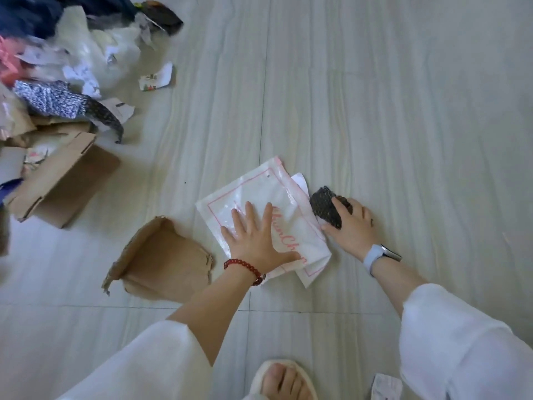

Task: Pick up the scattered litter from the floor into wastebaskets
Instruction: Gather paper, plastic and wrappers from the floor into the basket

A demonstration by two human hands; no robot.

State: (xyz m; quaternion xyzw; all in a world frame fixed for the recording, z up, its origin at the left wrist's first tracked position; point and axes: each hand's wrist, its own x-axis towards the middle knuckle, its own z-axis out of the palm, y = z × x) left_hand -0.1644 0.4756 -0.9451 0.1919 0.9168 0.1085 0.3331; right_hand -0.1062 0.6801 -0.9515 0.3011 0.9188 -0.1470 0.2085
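A white plastic bag with pink print (253, 192) lies flat on the pale tiled floor in the middle of the view. My left hand (256, 238) presses on it with fingers spread and straight. Right beside the bag's right edge my right hand (350, 226) grips a dark crumpled piece of bubble wrap (326, 207), thumb under it and fingers curled over its top. A scrap of white paper (300, 180) pokes out from under the bag.
A torn brown cardboard piece (161, 261) lies left of the bag. An open cardboard box (66, 183) and a heap of mixed litter (63, 70) fill the upper left. A small printed scrap (157, 77) lies apart. My slippered foot (284, 381) and a paper scrap (385, 386) are at the bottom.
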